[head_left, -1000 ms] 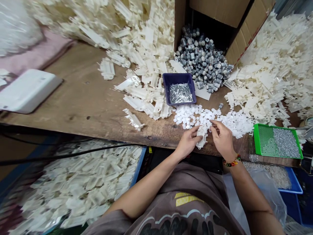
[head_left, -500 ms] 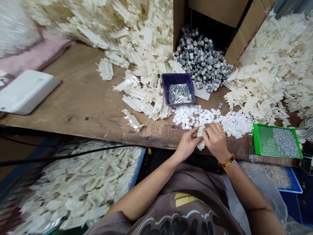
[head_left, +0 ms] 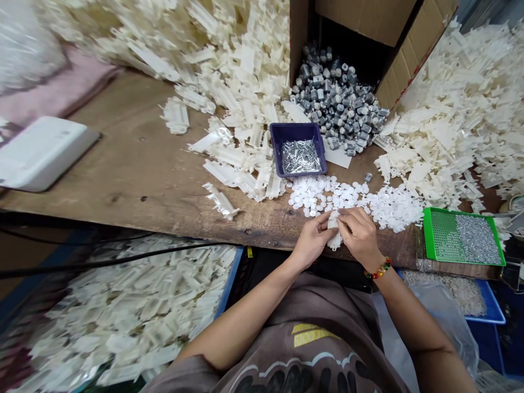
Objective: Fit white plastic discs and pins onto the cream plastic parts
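Note:
My left hand (head_left: 311,240) is closed round a white plastic piece (head_left: 334,229) at the table's front edge. My right hand (head_left: 360,233), with a beaded bracelet at the wrist, pinches at the upper end of that piece; whether a smaller part is between its fingertips is too small to tell. Small white discs (head_left: 313,195) lie spread just beyond both hands. Behind them stands a purple tray (head_left: 298,173) of metal pins. A green tray (head_left: 429,234) holding small metal parts sits to the right of my right hand.
Small motors (head_left: 333,98) spill from a cardboard box (head_left: 401,71). Heaps of white plastic pieces (head_left: 241,54) lie left and right of it. A white case (head_left: 49,150) rests at the far left. Below the table are more pieces (head_left: 164,305) and a blue bin (head_left: 495,305).
Both hands keep hold in nearly the same place. The right hand's fingers have shifted slightly left and down at the piece's upper end.

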`<state>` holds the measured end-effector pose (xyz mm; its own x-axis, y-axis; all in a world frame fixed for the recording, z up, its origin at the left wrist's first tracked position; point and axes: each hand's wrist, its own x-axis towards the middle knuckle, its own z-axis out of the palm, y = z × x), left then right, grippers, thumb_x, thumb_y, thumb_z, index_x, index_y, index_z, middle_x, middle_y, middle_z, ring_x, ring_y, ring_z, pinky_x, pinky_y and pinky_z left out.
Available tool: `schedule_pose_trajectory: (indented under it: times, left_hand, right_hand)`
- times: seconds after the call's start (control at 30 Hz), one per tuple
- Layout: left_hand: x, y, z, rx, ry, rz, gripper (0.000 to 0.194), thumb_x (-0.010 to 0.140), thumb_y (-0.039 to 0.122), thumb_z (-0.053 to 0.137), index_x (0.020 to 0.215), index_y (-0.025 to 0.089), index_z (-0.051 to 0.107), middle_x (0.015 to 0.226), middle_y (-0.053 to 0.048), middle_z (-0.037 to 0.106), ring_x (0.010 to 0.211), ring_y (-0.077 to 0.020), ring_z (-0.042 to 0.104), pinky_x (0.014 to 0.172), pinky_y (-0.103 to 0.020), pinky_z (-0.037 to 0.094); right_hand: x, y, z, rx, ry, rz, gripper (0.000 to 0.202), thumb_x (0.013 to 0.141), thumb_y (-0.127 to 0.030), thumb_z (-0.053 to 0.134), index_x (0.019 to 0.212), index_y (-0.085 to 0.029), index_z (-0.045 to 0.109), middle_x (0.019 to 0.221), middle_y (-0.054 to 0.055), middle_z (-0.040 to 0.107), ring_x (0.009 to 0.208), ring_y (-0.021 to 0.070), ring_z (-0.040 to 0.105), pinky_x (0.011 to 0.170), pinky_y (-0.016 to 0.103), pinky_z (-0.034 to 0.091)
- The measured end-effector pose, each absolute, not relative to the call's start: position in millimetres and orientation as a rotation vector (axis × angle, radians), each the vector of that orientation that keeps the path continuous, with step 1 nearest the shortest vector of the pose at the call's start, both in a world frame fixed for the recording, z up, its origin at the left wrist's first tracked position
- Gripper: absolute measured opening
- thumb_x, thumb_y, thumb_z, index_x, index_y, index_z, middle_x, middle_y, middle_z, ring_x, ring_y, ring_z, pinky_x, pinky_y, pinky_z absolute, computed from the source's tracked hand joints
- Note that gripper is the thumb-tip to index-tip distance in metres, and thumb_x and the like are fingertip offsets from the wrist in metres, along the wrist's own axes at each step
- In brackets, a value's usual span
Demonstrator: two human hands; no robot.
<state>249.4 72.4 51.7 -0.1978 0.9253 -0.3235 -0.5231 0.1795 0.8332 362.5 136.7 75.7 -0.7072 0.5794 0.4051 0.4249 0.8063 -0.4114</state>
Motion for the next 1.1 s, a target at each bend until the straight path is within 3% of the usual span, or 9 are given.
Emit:
schedule_pose_trajectory:
  times: [0.23,0.5,0.6,0.67,0.73,0.83,0.9,1.03,1.1]
  left_hand:
    - [246,71,47,0.486,1.104,1.432,0.055,0.065,0.018,0.067,0.119,0.012,0.060,0.079,-0.001,0.070,0.064,-0.0106,0.057,0.060,-0.020,0.043]
    - [236,76,48,0.346,1.104,1.481,0.057,0.059,0.018,0.072,0.114,0.011,0.061,0.075,-0.001,0.071,0.059,-0.0101,0.058,0.058,-0.020,0.043]
    - [234,77,50,0.309,1.073,1.445,0.057,0.061,0.020,0.072,0.116,0.010,0.059,0.073,-0.001,0.071,0.056,-0.0120,0.061,0.059,-0.023,0.045]
    - [234,79,54,0.315,1.030,1.418,0.055,0.063,0.021,0.071,0.116,0.010,0.058,0.077,-0.004,0.072,0.059,-0.0146,0.064,0.061,-0.025,0.048]
    - [235,83,59,0.337,0.989,1.389,0.052,0.064,0.019,0.070,0.114,0.010,0.058,0.080,-0.006,0.072,0.063,-0.0167,0.066,0.064,-0.027,0.049]
    - [237,88,64,0.349,0.956,1.374,0.050,0.062,0.015,0.069,0.111,0.011,0.059,0.082,-0.005,0.073,0.066,-0.0167,0.067,0.067,-0.027,0.049]
    - [237,91,64,0.339,0.954,1.391,0.050,0.060,0.014,0.069,0.109,0.011,0.059,0.080,-0.005,0.073,0.066,-0.0161,0.067,0.067,-0.026,0.048]
    - [236,95,61,0.275,0.991,1.476,0.049,0.058,0.015,0.072,0.105,0.012,0.059,0.076,-0.003,0.072,0.063,-0.0146,0.065,0.061,-0.024,0.045]
    - [236,96,61,0.258,1.007,1.536,0.047,0.057,0.015,0.073,0.102,0.013,0.059,0.076,-0.002,0.072,0.062,-0.0132,0.063,0.060,-0.022,0.044]
  right_hand:
    - [359,148,86,-0.692,-2.535,0.455,0.021,0.091,-0.025,0.048,0.085,-0.016,0.066,0.093,0.009,0.068,0.096,0.0204,0.056,0.089,0.036,0.047]
    - [350,153,94,-0.600,-2.792,0.384,0.032,0.094,-0.033,0.040,0.089,-0.014,0.064,0.098,0.012,0.064,0.099,0.0226,0.054,0.089,0.040,0.045]
    - [352,187,98,-0.910,-2.703,0.475,0.043,0.097,-0.038,0.027,0.083,-0.016,0.062,0.086,0.009,0.064,0.083,0.0186,0.057,0.076,0.035,0.047]
    - [351,224,99,-1.320,-2.547,0.328,0.046,0.097,-0.038,0.023,0.088,-0.014,0.061,0.080,0.012,0.063,0.074,0.0200,0.057,0.069,0.036,0.046]
    - [348,262,98,-1.590,-2.548,0.184,0.035,0.093,-0.035,0.038,0.099,-0.008,0.059,0.086,0.017,0.064,0.082,0.0248,0.060,0.071,0.038,0.046]
    - [341,294,97,-1.719,-2.730,0.187,0.024,0.083,-0.021,0.053,0.098,-0.006,0.061,0.096,0.021,0.065,0.095,0.0300,0.060,0.079,0.039,0.045]
    - [337,289,100,-1.630,-2.738,0.299,0.021,0.081,-0.017,0.051,0.096,-0.008,0.063,0.097,0.018,0.066,0.095,0.0278,0.060,0.080,0.038,0.046]
    - [340,227,107,-1.192,-2.531,0.778,0.024,0.087,-0.025,0.045,0.102,-0.015,0.061,0.084,0.007,0.066,0.071,0.0168,0.061,0.065,0.032,0.051]
    - [344,191,105,-0.949,-2.451,0.748,0.019,0.086,-0.024,0.050,0.100,-0.017,0.061,0.088,0.006,0.065,0.077,0.0168,0.061,0.069,0.032,0.053]
